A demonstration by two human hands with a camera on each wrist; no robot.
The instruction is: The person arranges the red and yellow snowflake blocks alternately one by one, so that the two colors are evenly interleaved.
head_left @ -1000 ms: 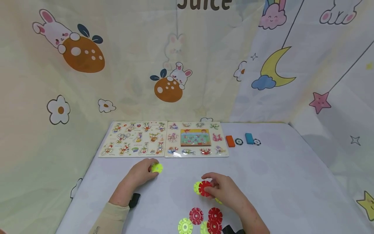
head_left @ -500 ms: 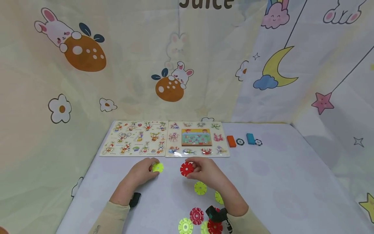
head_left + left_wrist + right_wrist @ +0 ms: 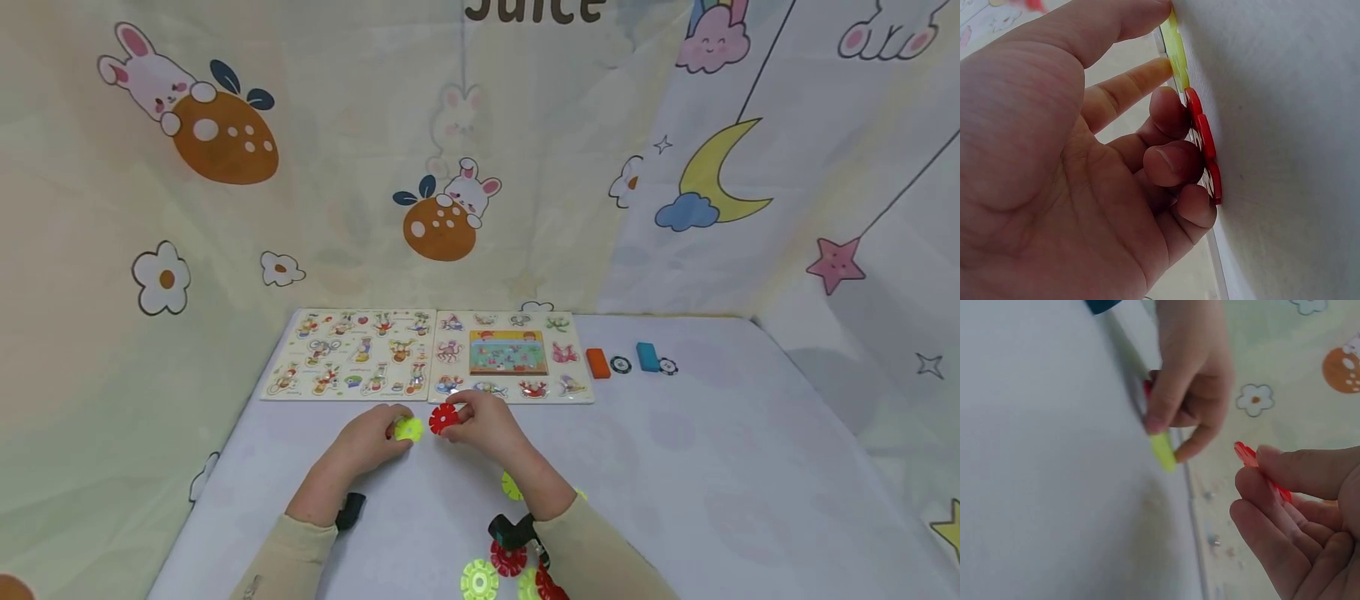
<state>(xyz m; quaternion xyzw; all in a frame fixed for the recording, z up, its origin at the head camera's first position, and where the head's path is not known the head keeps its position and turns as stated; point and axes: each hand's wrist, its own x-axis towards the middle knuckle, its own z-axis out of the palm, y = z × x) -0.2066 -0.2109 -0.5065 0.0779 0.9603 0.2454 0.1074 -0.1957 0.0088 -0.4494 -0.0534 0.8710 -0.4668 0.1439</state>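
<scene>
My left hand [image 3: 369, 440] pinches a yellow notched plastic disc [image 3: 408, 429] between thumb and forefinger, low over the tabletop. In the left wrist view, red discs [image 3: 1205, 137] line up edge to edge with the yellow one under the curled fingers; whether they interlock I cannot tell. My right hand [image 3: 487, 425] pinches a red notched disc [image 3: 443, 419] by its edge, a small gap to the right of the yellow one. In the right wrist view this red disc [image 3: 1247, 454] is held between thumb and fingers, apart from the left hand's discs.
Loose yellow discs [image 3: 479, 580] and red discs [image 3: 508, 558] lie near the front, partly under the right arm. Two picture puzzle boards [image 3: 348, 354] stand at the back. Right of them are an orange block [image 3: 597, 363], a blue block [image 3: 647, 357] and two small round chips [image 3: 620, 365].
My right hand has carried the red disc up and leftward from the loose discs, close to the left hand. The left hand keeps its hold on the yellow disc, nearly still.
</scene>
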